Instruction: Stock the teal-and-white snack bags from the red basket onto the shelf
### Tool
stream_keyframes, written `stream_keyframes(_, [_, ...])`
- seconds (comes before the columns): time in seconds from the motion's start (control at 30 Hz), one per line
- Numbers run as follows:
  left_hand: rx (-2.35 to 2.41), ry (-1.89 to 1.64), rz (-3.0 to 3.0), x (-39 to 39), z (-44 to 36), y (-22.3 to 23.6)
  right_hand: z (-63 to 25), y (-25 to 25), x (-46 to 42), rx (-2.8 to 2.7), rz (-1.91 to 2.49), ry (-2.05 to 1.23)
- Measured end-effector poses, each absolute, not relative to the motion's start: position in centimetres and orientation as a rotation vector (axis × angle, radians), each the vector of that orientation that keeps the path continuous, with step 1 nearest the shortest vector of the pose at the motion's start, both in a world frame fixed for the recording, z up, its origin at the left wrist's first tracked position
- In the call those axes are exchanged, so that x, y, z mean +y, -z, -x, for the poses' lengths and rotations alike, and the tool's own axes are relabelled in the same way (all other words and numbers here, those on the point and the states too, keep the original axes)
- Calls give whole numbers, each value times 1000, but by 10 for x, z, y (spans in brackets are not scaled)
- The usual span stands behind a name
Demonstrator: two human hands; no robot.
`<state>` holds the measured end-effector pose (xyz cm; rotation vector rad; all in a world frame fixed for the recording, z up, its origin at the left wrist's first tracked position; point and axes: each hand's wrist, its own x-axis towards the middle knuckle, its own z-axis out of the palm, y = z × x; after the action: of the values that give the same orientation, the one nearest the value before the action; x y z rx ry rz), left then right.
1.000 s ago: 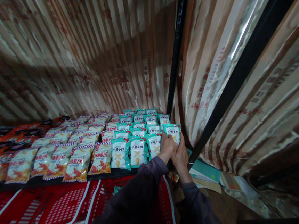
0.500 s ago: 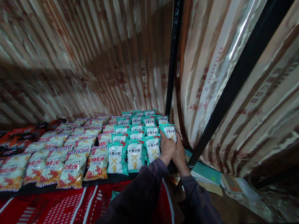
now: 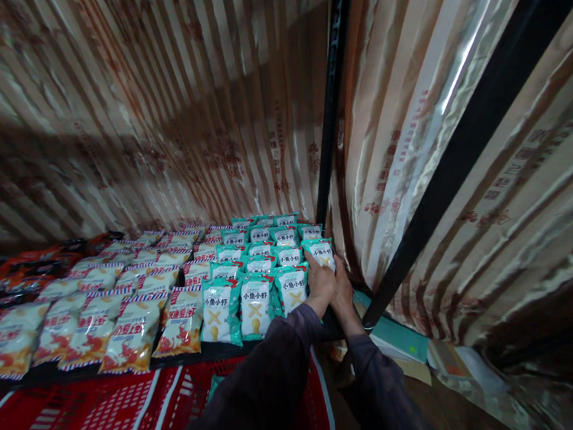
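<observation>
Between my two hands is a teal-and-white snack bag (image 3: 322,252) at the right end of the shelf. My left hand (image 3: 321,282) closes on its left and lower side, and my right hand (image 3: 341,287) grips its right edge. Some of the fingers are hidden behind the bag and by each other. Just left of my hands stand matching teal snack bags (image 3: 257,304) in several rows, tilted back. Farther left, white-and-orange snack bags (image 3: 131,332) are lined up along the shelf's front edge.
Red plastic baskets (image 3: 98,412) stand below the shelf edge (image 3: 79,372). Dark-orange bags (image 3: 25,271) lie at the far left. A black post (image 3: 331,104) and a slanting black bar (image 3: 442,154) rise by the corner, before pleated curtains (image 3: 234,79). Booklets (image 3: 400,339) lie low at right.
The view has shifted slightly, so the shelf's left part appears a bit lower and farther left. Both hands stay on the same snack bag at nearly the same spot.
</observation>
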<state>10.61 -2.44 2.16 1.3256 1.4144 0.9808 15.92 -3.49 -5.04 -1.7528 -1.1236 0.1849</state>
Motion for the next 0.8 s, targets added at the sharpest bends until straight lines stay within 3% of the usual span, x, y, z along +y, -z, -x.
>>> stream_keyframes(0.5, [1425, -949, -1342, -23, -101, -39, -154, 25, -21, -1091, 1935, -253])
stream_keyframes(0.8, [1637, -843, -1680, -15, -128, -14, -154, 14, -12, -1056, 2040, -328])
